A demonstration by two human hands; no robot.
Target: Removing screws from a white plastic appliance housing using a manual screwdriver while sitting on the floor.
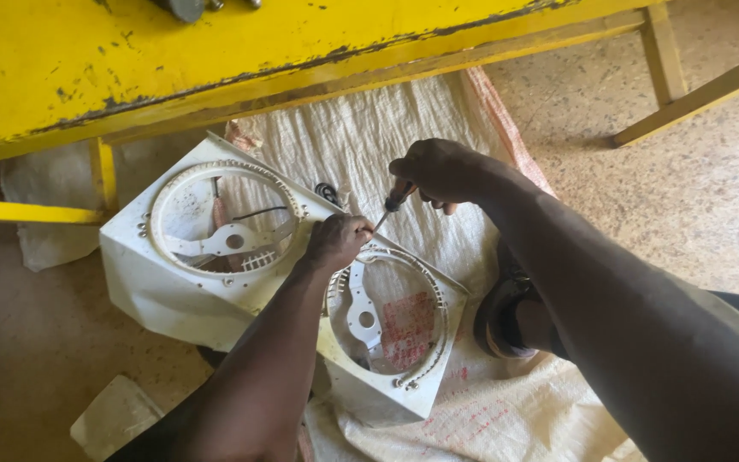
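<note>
Speckled concrete floor [712, 188] ran under a chipped yellow surface [130, 60], and just below that surface a white woven sack [404, 128] carried one white plastic housing [164, 282] with two round openings, each crossed by a bracket. At the housing's middle, the left hand [338, 240] was closed on its rim, fingertips hidden, while the right hand [440, 171] gripped one screwdriver [391, 208], whose tip vanished behind the left hand. Small dark objects on the surface's far edge were cut off and unreadable.

Place: a rough repair workshop
Table: a chipped yellow table [130, 60] standing overhead
Floor: a bare gritty floor [703, 188] lying underneath
Cover: a woven white sack [404, 128] serving as mat
</note>
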